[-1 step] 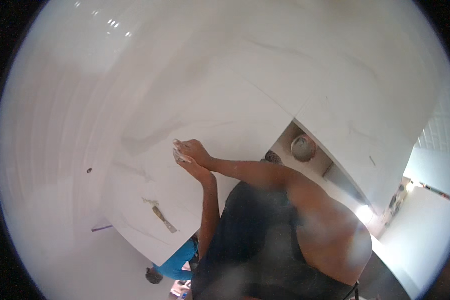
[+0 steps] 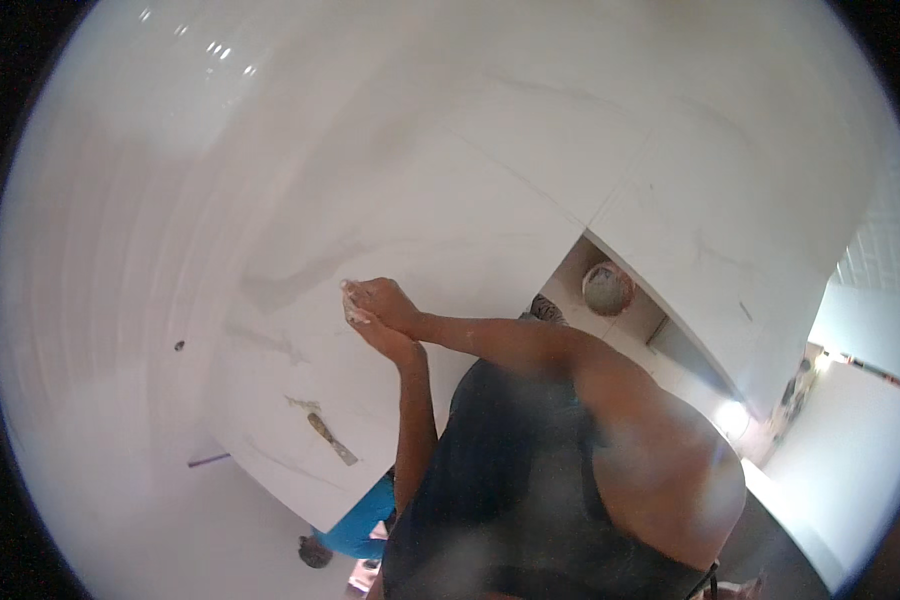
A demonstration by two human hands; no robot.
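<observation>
My right hand lies over my left hand, the two pressed together just above a white surface with faint grey veins. White paste coats the fingertips and shows between the palms; whether a firmer lump sits inside is hidden. Both sets of fingers are closed against each other. Nearer to me on the left, a putty knife with a stained handle rests on the surface, apart from my hands. A pale smear lies beside its handle.
A round bucket stands below, in the wedge-shaped gap between surface panels on the right. At the lower left, a person in a blue shirt is beyond the surface's edge. A bright lamp shines at the right. A small dark spot shows far left.
My hands have shifted very slightly against each other, the fingers drawn closer together. The putty knife lies as before; the whole view has moved a little.
</observation>
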